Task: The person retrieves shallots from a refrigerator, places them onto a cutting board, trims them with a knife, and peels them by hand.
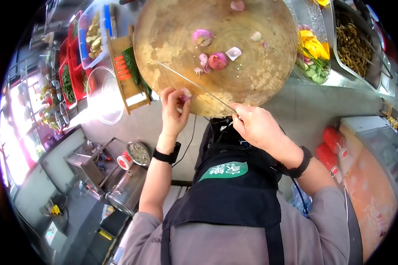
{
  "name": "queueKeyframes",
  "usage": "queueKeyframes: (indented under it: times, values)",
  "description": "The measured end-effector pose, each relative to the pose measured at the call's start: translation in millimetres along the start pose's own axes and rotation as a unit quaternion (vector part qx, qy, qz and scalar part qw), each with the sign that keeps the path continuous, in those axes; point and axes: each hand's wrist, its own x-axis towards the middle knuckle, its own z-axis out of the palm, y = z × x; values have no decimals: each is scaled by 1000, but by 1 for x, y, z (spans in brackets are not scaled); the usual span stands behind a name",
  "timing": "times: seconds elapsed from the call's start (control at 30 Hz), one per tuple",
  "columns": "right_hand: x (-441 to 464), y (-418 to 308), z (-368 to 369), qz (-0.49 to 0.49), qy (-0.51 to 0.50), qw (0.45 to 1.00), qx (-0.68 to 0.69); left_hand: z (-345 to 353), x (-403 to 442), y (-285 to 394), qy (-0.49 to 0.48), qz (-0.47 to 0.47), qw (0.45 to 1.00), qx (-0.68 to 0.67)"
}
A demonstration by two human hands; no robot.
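Note:
A large round wooden chopping board (163,39) fills the top middle. At its near left edge my left hand (176,110) is closed on a small shallot (185,94), fingers curled around it. My right hand (258,126) grips the handle of a knife (194,84), whose thin blade points up and left over the board. On the board lie a peeled red shallot (218,61), a cut shallot (202,37), a pale curved peel (233,53) and small scraps. The blade and the shallot in my left hand are apart.
Left of the board are a wooden grater (124,70), green cucumbers (130,64), a clear bowl (105,95) and a plastic box (82,44) of pale slices. On the right sit a tray of cut vegetables (314,48) and a metal pan (353,39) of brown food.

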Motion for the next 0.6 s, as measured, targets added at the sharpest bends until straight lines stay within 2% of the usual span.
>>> queueKeyframes:
  times: [0.07, 0.13, 0.2, 0.27, 0.3, 0.37, 0.4, 0.47, 0.53, 0.6]
  values:
    - [0, -3, 0, -7, -4, 1000, 7, -2, 0, 0, 7, -8, 999, -31]
    - [1, -6, -1, 45, -61, 997, 4, -1, -2, -2, 9, -21, 997, -71]
    - [2, -8, 2, 22, -45, 999, -14, 0, -7, -10, 13, -35, 993, -112]
    - [3, -12, 8, -3, -27, 999, -31, 0, -13, -17, -3, -114, 944, -311]
    - [5, -16, 12, -14, -9, 998, -64, -3, -17, -19, 1, -111, 944, -311]
    - [11, -23, 14, -33, 12, 994, -101, -13, -21, -14, -1, -131, 842, -523]
    - [15, -27, 15, -53, 13, 989, -135, -20, -25, -11, 5, -125, 843, -523]
    - [23, -29, 22, -80, 15, 982, -173, -35, -25, 6, -31, -120, 774, -621]
    - [30, -18, 42, -143, 53, 961, -231, -40, -22, 20, -41, -99, 772, -626]
    - [37, -12, 60, -144, 56, 954, -259, -39, -17, 25, -89, -112, 726, -673]
